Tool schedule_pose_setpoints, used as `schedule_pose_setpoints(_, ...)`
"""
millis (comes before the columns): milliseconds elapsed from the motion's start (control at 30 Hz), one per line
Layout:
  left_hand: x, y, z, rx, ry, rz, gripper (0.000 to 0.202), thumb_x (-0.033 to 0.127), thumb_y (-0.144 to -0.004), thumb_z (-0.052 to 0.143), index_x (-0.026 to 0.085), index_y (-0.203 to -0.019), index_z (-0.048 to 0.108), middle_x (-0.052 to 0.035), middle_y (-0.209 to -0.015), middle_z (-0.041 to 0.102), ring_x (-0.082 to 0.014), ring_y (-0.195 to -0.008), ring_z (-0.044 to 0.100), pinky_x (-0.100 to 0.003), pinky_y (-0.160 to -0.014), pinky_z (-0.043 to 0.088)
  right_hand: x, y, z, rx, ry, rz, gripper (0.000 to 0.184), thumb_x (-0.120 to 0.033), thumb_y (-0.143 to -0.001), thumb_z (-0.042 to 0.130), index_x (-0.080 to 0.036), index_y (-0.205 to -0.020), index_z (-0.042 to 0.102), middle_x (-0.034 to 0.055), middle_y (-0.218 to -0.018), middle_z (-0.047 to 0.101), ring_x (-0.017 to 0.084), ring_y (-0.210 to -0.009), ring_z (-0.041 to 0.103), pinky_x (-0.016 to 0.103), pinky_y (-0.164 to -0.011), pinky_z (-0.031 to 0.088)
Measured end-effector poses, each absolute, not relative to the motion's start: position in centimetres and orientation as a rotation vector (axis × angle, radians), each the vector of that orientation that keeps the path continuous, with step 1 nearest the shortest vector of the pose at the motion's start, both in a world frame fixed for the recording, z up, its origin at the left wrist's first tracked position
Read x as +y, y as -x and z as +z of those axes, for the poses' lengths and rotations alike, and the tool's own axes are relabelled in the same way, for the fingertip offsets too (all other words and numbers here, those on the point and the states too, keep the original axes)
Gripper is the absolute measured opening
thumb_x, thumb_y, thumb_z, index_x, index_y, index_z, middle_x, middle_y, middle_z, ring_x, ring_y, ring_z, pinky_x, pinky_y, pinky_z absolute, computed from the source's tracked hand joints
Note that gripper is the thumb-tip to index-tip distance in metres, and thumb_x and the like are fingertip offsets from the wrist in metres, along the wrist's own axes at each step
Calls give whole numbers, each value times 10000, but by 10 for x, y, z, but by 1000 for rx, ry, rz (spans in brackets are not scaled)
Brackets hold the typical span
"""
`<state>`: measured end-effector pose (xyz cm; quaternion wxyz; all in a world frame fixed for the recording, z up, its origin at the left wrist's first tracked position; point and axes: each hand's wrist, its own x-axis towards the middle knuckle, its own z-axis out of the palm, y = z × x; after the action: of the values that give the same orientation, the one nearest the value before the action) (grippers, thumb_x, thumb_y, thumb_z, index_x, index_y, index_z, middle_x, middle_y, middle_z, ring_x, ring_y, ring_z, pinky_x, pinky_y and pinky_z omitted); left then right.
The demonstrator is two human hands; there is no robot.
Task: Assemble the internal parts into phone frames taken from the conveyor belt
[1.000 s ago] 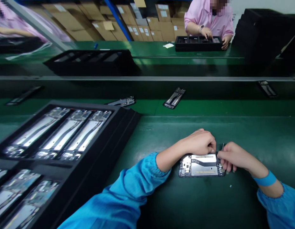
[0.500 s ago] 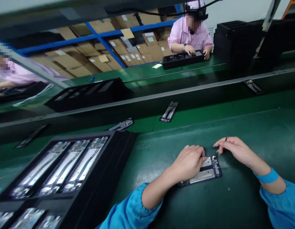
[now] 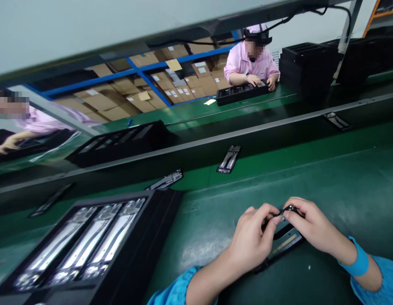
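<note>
A phone chassis with a bare circuit board lies tilted on the green mat in front of me. My left hand curls over its near end, fingers closed on its top edge. My right hand grips the far end, thumb and forefinger pinched at the top corner next to the left fingertips. Most of the chassis is hidden under both hands. Both my sleeves are blue.
A black tray holding three phone chassis stands at my left. Single chassis lie on the conveyor belt beyond. Across it a person in pink works at another black tray. Stacked black trays stand at the right.
My right hand has come back onto the chassis and both hands now grip its far end, lifting it at a tilt. The view has tipped further upward.
</note>
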<state>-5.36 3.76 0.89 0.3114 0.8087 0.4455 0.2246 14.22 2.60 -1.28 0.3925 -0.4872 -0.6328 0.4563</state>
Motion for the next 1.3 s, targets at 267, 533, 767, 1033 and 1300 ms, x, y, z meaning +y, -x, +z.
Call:
schedule_pose_setpoints(267, 34, 52, 9, 1208, -2201, 596, 134, 274, -989, 490, 238, -979, 619, 28, -792, 694, -145, -712, 609, -324, -729, 385, 23, -138, -18, -1567, 1258, 1107, 219, -217, -916, 494, -201, -699, 469, -31, -674, 465, 152, -658, 454, 268, -617, 336)
schedule_pose_setpoints(533, 39, 52, 12, 1247, -2091, 614, 147, 316, -971, 519, 245, -960, 647, 29, -787, 706, -144, -681, 591, -334, -753, 401, 26, -139, -21, -1471, 1194, 1272, 192, -276, -947, 509, -195, -782, 563, -16, -730, 533, 169, -718, 503, 257, -651, 385)
schedule_pose_setpoints(767, 34, 52, 11, 1227, -2156, 640, 136, 304, -978, 516, 247, -968, 640, 32, -812, 713, -150, -721, 610, -323, -745, 384, 21, -131, -24, -1442, 1234, 1147, 224, -241, -922, 492, -201, -704, 467, -37, -665, 449, 147, -654, 437, 256, -604, 334)
schedule_pose_setpoints(1033, 78, 64, 0, 1431, -2217, 420, 298, 484, -991, 479, 280, -1060, 686, 15, -961, 747, -164, -887, 662, -318, -896, 439, 43, -153, -27, -1223, 1257, 1516, 265, -404, -808, 631, -179, -691, 553, -6, -649, 543, 154, -611, 503, 248, -550, 362)
schedule_pose_setpoints(1300, 196, 105, -42, 2283, -2009, 317, 823, 589, -895, 558, 149, -1543, 302, -228, -1322, 627, -378, -1299, 520, -579, -1079, 299, 139, -181, -51, -602, 1397, 1282, 281, -406, -848, 693, -180, -794, 536, 27, -662, 612, 58, -382, 282, 187, -319, 157)
